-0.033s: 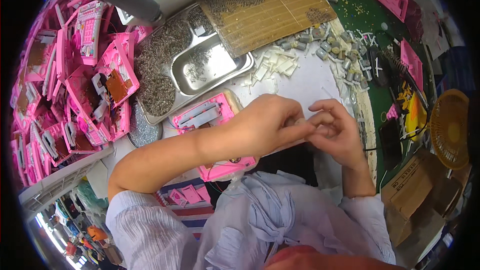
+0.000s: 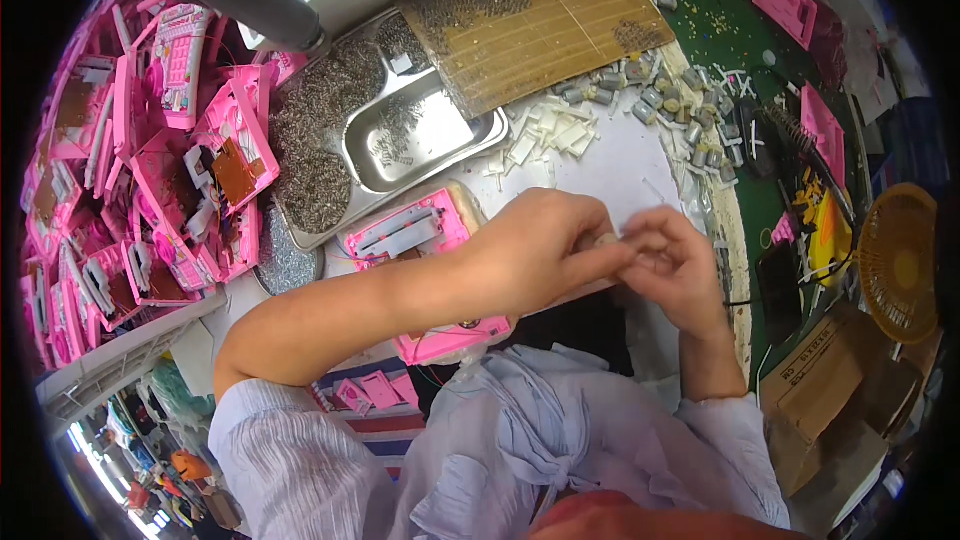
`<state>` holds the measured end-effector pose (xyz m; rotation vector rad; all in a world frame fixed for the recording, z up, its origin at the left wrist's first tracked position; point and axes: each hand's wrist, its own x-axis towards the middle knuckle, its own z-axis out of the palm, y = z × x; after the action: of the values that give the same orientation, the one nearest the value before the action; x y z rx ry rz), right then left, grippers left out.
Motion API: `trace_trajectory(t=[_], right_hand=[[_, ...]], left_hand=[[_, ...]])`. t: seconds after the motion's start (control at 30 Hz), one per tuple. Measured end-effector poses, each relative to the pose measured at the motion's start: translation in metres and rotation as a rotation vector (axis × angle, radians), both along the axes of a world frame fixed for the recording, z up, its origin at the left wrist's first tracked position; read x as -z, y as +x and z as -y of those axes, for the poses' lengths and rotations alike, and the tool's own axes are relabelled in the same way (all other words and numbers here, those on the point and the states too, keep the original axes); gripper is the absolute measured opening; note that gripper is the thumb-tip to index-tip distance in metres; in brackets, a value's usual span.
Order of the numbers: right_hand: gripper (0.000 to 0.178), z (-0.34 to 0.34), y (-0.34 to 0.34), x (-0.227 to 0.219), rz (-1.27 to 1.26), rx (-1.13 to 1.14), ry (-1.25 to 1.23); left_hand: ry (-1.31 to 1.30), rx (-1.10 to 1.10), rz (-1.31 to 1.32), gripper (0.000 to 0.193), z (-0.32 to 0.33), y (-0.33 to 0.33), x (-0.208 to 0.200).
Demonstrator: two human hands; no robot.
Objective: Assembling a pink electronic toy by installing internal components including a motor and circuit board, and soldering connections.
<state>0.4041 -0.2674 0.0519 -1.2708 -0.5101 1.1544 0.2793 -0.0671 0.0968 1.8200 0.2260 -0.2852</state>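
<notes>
Springs (image 2: 320, 145) fill much of the metal tray (image 2: 425, 155) on our white table (image 2: 620, 162); pink casings (image 2: 155, 177) crowd the left, a cardboard box (image 2: 815, 370) the right. One casing (image 2: 455, 232) lies beneath our left forearm. Our left hand (image 2: 560, 250) pinches thumb to forefinger; our right hand's (image 2: 680, 265) fingers curl beside it, having shifted slightly since the earlier frame. We cannot tell what they hold.

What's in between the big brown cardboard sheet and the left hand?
The head view shows small white pieces scattered just below the brown cardboard sheet, then bare white surface before the left hand.
</notes>
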Motion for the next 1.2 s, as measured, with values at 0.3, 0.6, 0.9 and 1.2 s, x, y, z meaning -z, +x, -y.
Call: trace_trajectory(t=[0.3, 0.6, 0.9, 1.2], right_hand=[[0.012, 0.003, 0.01, 0.025, -0.123, 0.174, 0.226], [0.016, 0.0, 0.016, 0.04, -0.176, 0.068, 0.183], [0.02, 0.001, 0.011, 0.034, -0.169, 0.049, 0.198], [0.038, 0.008, 0.014, 0.02, 0.02, 0.156, 0.114]], left_hand=[[0.623, -0.522, 0.363, 0.027, -0.1, 0.065, 0.05], [1.073, -0.523, 0.129, 0.025, -0.163, 0.074, 0.064], [1.127, -0.509, 0.055, 0.025, -0.165, 0.088, 0.067], [1.169, -0.582, 0.042, 0.019, -0.163, 0.096, 0.065]])
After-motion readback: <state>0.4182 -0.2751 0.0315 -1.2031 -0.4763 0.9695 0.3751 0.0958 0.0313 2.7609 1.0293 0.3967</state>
